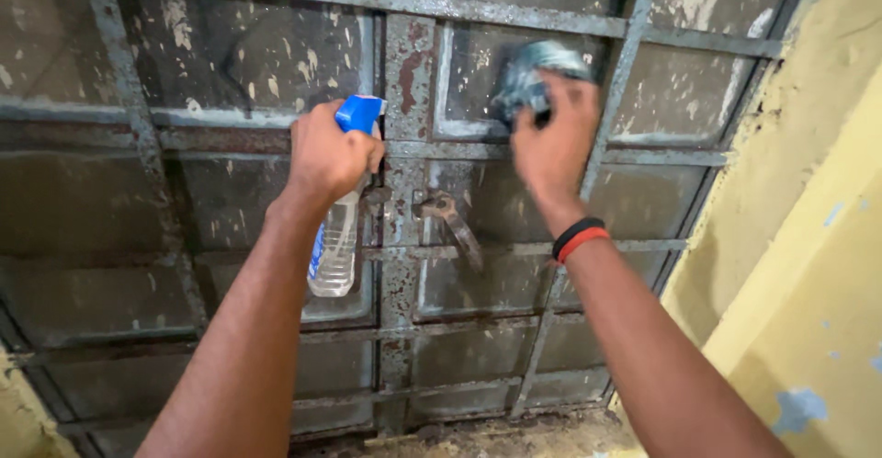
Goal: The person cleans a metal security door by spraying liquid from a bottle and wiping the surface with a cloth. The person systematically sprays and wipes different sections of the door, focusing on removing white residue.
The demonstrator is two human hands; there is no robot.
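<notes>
My left hand [329, 155] grips the blue trigger head of a clear plastic spray bottle [335, 247], held upright against a rusty grey metal door [230, 54] with a grid of raised bars. My right hand [554, 138] presses a crumpled blue-grey cloth [531, 74] onto an upper door panel, right of the central vertical bar. The cloth looks blurred. A black and red band [577, 237] sits on my right wrist. Between my two arms a rusted metal latch handle [452, 224] hangs on the door.
A yellow painted wall [808, 237] with chipped patches borders the door on the right. Dirt and debris lie along the threshold [496, 435] at the bottom. A sliver of pale wall [23, 421] shows at the bottom left.
</notes>
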